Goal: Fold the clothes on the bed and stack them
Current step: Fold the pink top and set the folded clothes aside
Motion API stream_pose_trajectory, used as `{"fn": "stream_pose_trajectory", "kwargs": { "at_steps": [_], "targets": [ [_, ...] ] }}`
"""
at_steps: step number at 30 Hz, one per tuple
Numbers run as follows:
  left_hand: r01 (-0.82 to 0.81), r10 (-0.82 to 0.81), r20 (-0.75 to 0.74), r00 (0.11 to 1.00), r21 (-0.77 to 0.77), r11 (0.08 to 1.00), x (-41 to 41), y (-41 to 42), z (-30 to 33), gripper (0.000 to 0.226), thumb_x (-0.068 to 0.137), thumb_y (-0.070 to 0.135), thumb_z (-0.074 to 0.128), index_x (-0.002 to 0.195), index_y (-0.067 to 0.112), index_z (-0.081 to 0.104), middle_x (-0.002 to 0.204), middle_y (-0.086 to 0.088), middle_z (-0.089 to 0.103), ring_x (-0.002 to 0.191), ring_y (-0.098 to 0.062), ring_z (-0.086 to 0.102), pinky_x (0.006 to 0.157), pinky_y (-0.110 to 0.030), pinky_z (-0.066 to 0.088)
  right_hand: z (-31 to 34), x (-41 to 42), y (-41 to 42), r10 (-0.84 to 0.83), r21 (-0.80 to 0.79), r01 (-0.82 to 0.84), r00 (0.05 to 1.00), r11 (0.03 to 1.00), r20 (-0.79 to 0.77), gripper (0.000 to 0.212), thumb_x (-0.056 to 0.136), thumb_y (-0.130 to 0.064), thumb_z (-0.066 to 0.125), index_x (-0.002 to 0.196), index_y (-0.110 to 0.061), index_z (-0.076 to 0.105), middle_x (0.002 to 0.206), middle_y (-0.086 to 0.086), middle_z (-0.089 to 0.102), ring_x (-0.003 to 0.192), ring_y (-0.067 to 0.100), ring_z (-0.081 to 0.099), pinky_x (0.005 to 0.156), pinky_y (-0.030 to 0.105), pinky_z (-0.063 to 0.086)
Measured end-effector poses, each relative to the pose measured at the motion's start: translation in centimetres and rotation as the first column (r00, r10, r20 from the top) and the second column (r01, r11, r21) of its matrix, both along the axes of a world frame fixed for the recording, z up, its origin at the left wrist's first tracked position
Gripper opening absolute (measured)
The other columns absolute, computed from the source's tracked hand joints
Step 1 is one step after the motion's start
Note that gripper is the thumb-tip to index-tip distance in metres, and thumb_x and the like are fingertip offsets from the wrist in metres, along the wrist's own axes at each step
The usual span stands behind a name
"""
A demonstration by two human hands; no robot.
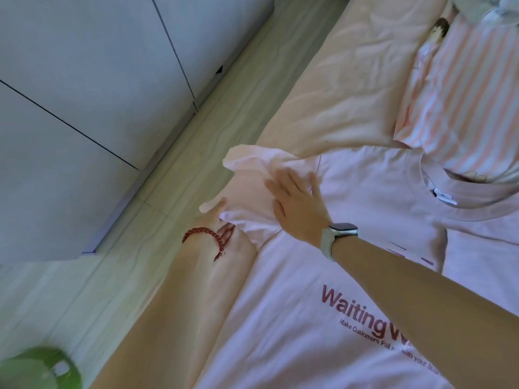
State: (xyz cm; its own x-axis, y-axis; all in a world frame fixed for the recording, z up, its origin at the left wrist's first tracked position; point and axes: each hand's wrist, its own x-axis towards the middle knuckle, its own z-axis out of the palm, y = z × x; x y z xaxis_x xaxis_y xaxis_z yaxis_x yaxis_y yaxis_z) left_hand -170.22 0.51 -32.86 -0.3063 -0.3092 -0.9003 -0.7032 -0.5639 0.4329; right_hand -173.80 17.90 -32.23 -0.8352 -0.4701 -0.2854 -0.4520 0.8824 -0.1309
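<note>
I see my right hand [297, 203] spread flat on the pale T-shirt [351, 209] on the bed [323, 88]; left hand [222, 217] grips its sleeve [252, 175] — bunched at the mattress edge, it may slip off.

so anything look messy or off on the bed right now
The sleeve of the pink t-shirt is bunched up and hangs past the bed edge, with both hands on it. The rest lies fairly flat; the striped shirt sits folded beyond the collar.
</note>
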Motion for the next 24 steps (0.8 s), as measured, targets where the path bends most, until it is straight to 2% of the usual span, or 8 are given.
{"fn": "stream_pose_trajectory", "kwargs": {
  "at_steps": [5,7,9,13,15,18,21,24],
  "targets": [
    [-0.151,0.124,-0.3,0.946,-0.069,0.986,0.7,0.6,0.5,0.012,0.095,0.028,0.052,0.103,0.025,0.06,0.089,0.008,0.067,0.07,-0.008,0.068,0.062,-0.027,0.055,-0.6,-1.3,1.2,-0.056,0.136,0.047,0.996,0.99,0.064,0.05,0.101,-0.037,0.016,0.149,-0.03,0.007,0.158,-0.002,0.004,0.144,0.021,0.001,0.111,0.054,-0.002],
    [-0.17,0.129,-0.275,0.953,-0.129,0.977,2.1,0.6,0.3,0.015,0.096,0.022,0.048,0.107,0.016,0.057,0.09,0.001,0.064,0.077,-0.014,0.064,0.075,-0.035,0.056,-0.1,-2.8,1.1,-0.091,0.204,0.067,0.989,0.977,0.113,0.049,0.101,-0.037,0.015,0.149,-0.031,0.008,0.158,-0.006,0.0,0.144,0.024,0.0,0.111,0.055,0.001],
    [-0.167,0.134,-0.2,0.971,-0.159,0.973,3.2,0.2,-0.1,0.009,0.096,0.015,0.044,0.1,0.008,0.048,0.086,-0.007,0.058,0.073,-0.017,0.061,0.073,-0.037,0.057,0.3,-3.6,0.9,-0.097,0.252,0.066,0.989,0.966,0.114,0.049,0.1,-0.037,0.017,0.148,-0.029,0.012,0.158,-0.006,0.004,0.143,0.023,0.006,0.111,0.05,0.008],
    [-0.12,0.074,-0.254,0.965,-0.174,0.977,3.9,0.1,-0.8,0.013,0.097,0.02,0.047,0.104,0.01,0.05,0.088,-0.005,0.062,0.075,-0.011,0.064,0.055,-0.018,0.052,1.2,-5.0,-1.2,-0.102,0.041,0.104,0.994,0.994,-0.038,0.043,0.1,-0.03,0.03,0.14,-0.019,0.035,0.146,0.0,0.036,0.131,0.023,0.031,0.101,0.043,0.027],
    [-0.147,0.087,-0.318,0.944,-0.171,0.974,3.8,0.3,-0.9,0.008,0.097,0.019,0.046,0.1,0.015,0.052,0.093,-0.005,0.063,0.075,-0.01,0.065,0.057,-0.017,0.052,1.3,-6.5,-2.8,-0.141,-0.089,0.144,0.989,0.986,0.041,0.043,0.1,-0.03,0.032,0.141,-0.016,0.034,0.144,0.002,0.038,0.132,0.023,0.029,0.101,0.042,0.028],
    [-0.182,0.137,-0.419,0.898,-0.07,0.981,3.9,0.1,-1.1,0.011,0.099,0.019,0.043,0.092,0.021,0.051,0.094,0.0,0.069,0.083,-0.013,0.068,0.07,-0.027,0.054,1.5,-9.1,-4.9,-0.359,-0.197,0.417,0.893,0.887,0.273,0.044,0.101,-0.033,0.03,0.136,-0.009,0.038,0.135,0.012,0.047,0.132,0.026,0.029,0.101,0.04,0.026],
    [-0.165,0.16,-0.506,0.848,0.035,0.986,4.2,-0.2,-0.7,0.013,0.099,0.023,0.043,0.092,0.022,0.054,0.089,0.008,0.072,0.087,-0.01,0.069,0.074,-0.027,0.056,1.6,-10.2,-6.2,-0.398,-0.023,0.435,0.844,0.9,0.36,0.038,0.1,-0.032,0.036,0.117,-0.002,0.052,0.118,0.018,0.054,0.117,0.034,0.042,0.092,0.032,0.033],
    [-0.18,0.183,-0.554,0.812,0.06,0.982,4.5,-0.8,-0.8,0.014,0.099,0.02,0.043,0.094,0.023,0.056,0.093,0.009,0.071,0.091,-0.011,0.068,0.081,-0.028,0.055,1.7,-11.1,-7.5,-0.343,-0.169,0.428,0.86,0.888,0.377,0.021,0.092,-0.016,0.046,0.071,-0.012,0.048,0.076,0.01,0.048,0.084,0.026,0.043,0.066,0.026,0.033]
  ]
}}
